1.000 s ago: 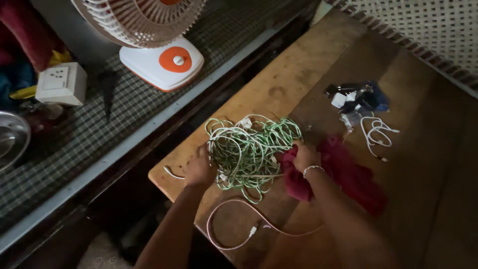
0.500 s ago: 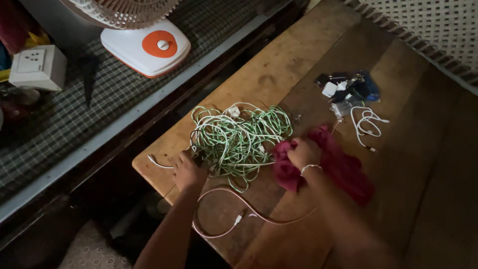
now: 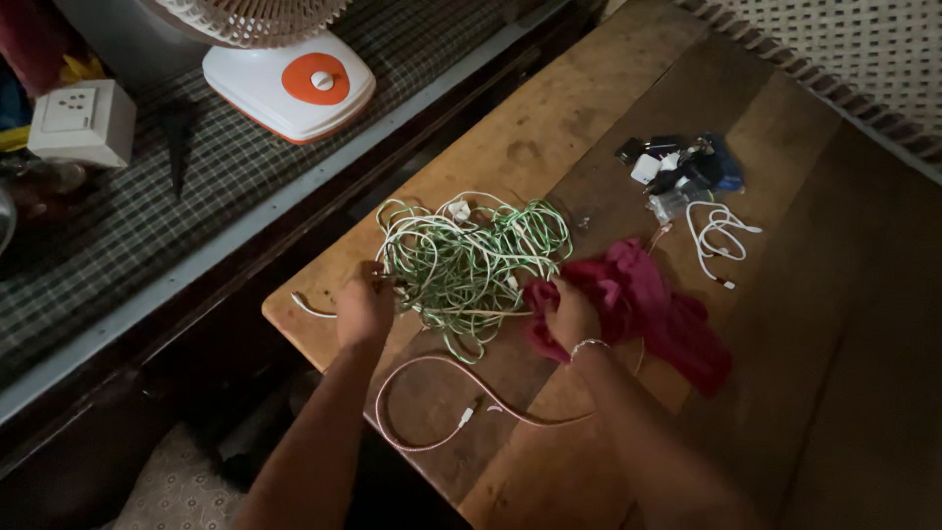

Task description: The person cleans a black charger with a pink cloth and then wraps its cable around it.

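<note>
The worktop [image 3: 785, 324] is bare, worn timber, its planks running diagonally, pale at the near-left corner and darker toward the right. Beside it lies a checked cloth [image 3: 147, 236] carrying a fan [image 3: 289, 83] with a white plastic base and an orange dial, and a white socket box [image 3: 83, 123]. Compared with a second ago the view has slid down and right, so the fan sits higher and further left, while the things on the worktop have kept their places. The red rag [image 3: 653, 314], soft and crumpled, lies right of centre. The cable tangle [image 3: 471, 255], a loose nest of thin green and white cords, rests near the worktop's left edge, between the two hands, and looks no looser than before. The left hand [image 3: 363, 309] has stayed at the tangle's left margin, fingers curled shut, apparently pinching a strand, though the dim light hides exactly what. The right hand [image 3: 572, 316], a thin bangle at its wrist, rests on the rag's left edge where it meets the tangle, fingers bent down; whether they grip cloth or cord I cannot tell. A pinkish cable [image 3: 442, 402] loops in front of the hands, a white cable [image 3: 721, 236] coils further back, and beyond it sits a clutter of small dark and white plugs [image 3: 682, 167].
</note>
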